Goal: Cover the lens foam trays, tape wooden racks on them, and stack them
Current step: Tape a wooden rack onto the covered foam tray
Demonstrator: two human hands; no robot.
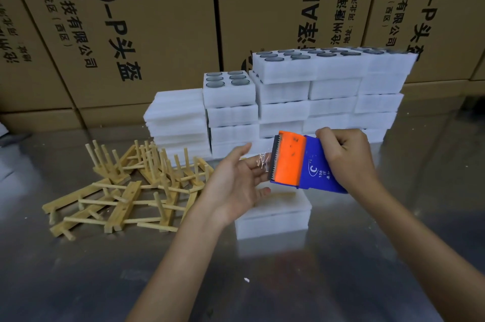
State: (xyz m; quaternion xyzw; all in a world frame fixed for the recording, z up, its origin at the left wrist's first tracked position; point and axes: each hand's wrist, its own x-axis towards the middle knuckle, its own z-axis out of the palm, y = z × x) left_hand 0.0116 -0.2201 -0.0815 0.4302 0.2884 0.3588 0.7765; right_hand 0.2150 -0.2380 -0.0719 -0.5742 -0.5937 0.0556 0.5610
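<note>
Two hands are working over a shiny metal table [341, 282], and a fair bit is getting hidden. The right hand [346, 154] is curling round the back of a blue tape dispenser [312, 169] with an orange blade guard, so the roll itself is out of sight behind the fingers. The left hand [236, 182] is sitting mostly open, palm up, with its fingertips touching a crinkly bit of clear tape [263, 161] coming off the toothed edge; can't tell if it's actually pinching it.

Below the hands a white foam tray [273, 222] is lying on the table, and its top is partly blocked by the left hand and the dispenser. It's looking like two plain white layers, no lenses showing.

Behind, a wall of stacked foam trays [328, 96] is showing dark round lenses in the top ones. A pile of flat foam sheets [175, 117] is sitting just left of it. A messy heap of wooden racks [131, 188] is lying to the left. Cardboard boxes [131, 20] are filling the background, print cut off.
</note>
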